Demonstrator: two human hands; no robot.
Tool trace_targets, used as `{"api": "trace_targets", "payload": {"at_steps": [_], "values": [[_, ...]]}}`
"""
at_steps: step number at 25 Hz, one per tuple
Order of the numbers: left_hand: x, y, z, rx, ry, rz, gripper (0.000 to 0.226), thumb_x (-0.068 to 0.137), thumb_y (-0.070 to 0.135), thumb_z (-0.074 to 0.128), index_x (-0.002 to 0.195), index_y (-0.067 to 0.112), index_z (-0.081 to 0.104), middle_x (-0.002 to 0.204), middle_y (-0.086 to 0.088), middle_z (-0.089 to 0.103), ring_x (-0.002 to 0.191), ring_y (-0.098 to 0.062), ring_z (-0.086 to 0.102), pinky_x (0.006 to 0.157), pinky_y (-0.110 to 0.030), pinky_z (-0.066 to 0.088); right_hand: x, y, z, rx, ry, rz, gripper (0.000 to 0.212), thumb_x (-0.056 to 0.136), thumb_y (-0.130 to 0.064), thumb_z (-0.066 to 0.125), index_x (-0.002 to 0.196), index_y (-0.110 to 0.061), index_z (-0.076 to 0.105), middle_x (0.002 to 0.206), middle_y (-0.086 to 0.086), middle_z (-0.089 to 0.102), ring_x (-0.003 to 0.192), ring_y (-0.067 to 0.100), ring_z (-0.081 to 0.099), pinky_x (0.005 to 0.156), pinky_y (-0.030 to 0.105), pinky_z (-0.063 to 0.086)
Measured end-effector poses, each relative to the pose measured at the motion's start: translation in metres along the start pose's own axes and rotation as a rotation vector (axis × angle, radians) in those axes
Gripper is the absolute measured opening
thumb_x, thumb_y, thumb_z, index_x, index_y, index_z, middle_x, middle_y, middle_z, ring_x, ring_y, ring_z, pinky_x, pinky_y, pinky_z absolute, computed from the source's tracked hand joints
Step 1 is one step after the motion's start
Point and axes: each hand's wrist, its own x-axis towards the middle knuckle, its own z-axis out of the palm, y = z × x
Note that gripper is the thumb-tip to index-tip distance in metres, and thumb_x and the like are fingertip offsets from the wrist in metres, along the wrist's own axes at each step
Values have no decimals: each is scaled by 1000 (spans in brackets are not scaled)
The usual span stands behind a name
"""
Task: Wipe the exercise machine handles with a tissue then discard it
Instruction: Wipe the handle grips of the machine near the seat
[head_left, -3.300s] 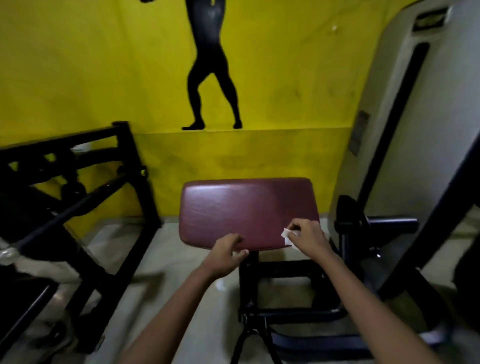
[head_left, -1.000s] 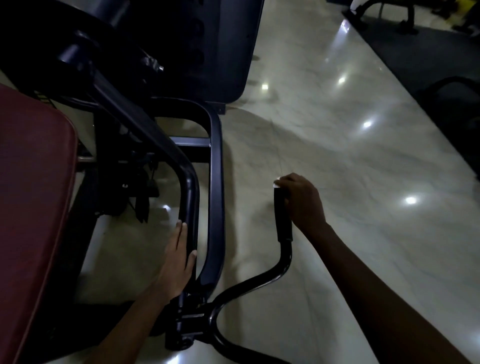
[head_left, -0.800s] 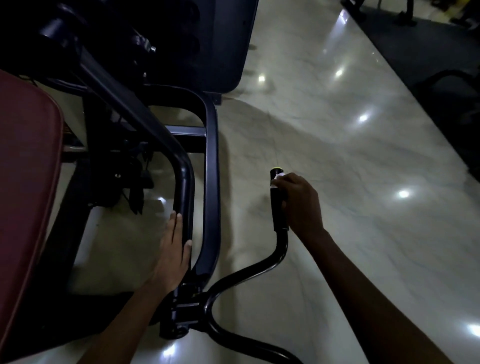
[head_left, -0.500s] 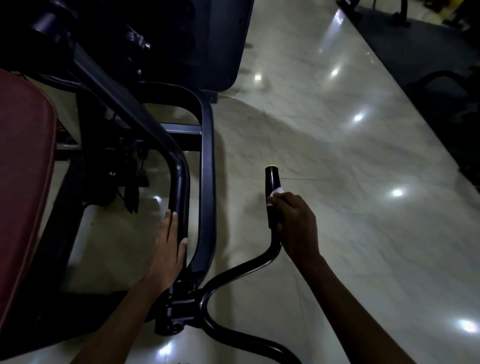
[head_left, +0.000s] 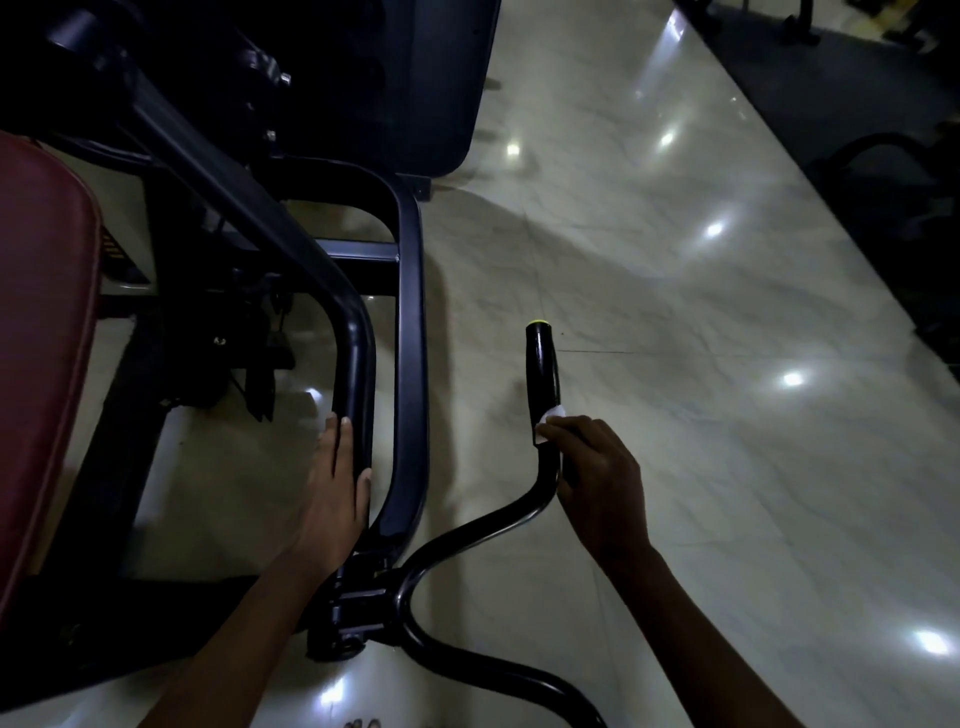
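Note:
A black handle grip (head_left: 542, 366) with a yellow-rimmed end cap stands upright on a curved black bar (head_left: 483, 530). My right hand (head_left: 597, 483) is wrapped around the lower end of the grip, pressing a small white tissue (head_left: 549, 422) against it; only a corner of the tissue shows above my fingers. My left hand (head_left: 335, 499) lies flat with fingers together against the machine's bent black arm tube (head_left: 356, 364) and holds nothing.
A dark red pad (head_left: 44, 338) fills the left edge. The machine's black frame (head_left: 413, 322) and dark weight housing (head_left: 405, 78) stand behind. Glossy pale marble floor (head_left: 701, 322) spreads to the right, with a dark mat and other equipment at the far right.
My right hand has slid the tissue down the handle from its top to its lower end, baring the upper grip. My left hand stays on the arm tube. Earlier I was at the red pad.

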Motion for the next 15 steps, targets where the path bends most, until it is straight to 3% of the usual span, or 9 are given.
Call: {"api": "trace_targets", "payload": {"at_steps": [2, 4, 7, 11, 15], "values": [[0, 3, -1, 5, 6, 0, 65, 99, 42, 22, 150, 3, 13, 158, -13, 8, 145, -27, 14, 115, -37, 21, 23, 1, -4, 70, 67, 70, 39, 69, -9, 41, 92, -6, 72, 94, 6, 69, 83, 26, 65, 66, 32, 52], [-1, 3, 0, -4, 10, -10, 61, 101, 37, 24, 150, 2, 13, 158, -13, 7, 145, -28, 14, 115, -39, 23, 64, 12, 4, 87, 95, 118, 43, 67, -11, 36, 89, -6, 73, 87, 10, 69, 79, 29, 65, 65, 33, 50], [-1, 4, 0, -19, 27, 3, 69, 95, 43, 21, 149, 2, 16, 158, -14, 10, 144, -31, 19, 114, -40, 25, 111, 29, 25, 15, -1, 90, 30, 64, -2, 50, 84, -4, 74, 82, 15, 69, 75, 34, 65, 63, 31, 47], [-1, 3, 2, -19, 31, 6, 72, 93, 46, 16, 150, 4, 14, 159, -12, 7, 145, -29, 16, 114, -39, 23, 109, 39, 35, -5, -30, 56, 31, 61, 4, 62, 86, -7, 75, 82, 13, 70, 74, 32, 66, 62, 21, 38], [-2, 3, 2, -6, 30, 18, 71, 93, 46, 16, 150, 4, 14, 159, -11, 6, 145, -26, 14, 114, -35, 20, 97, 33, 34, -2, 5, 71, 32, 62, 8, 67, 88, -8, 75, 85, 11, 70, 73, 33, 66, 61, 29, 49]]}}
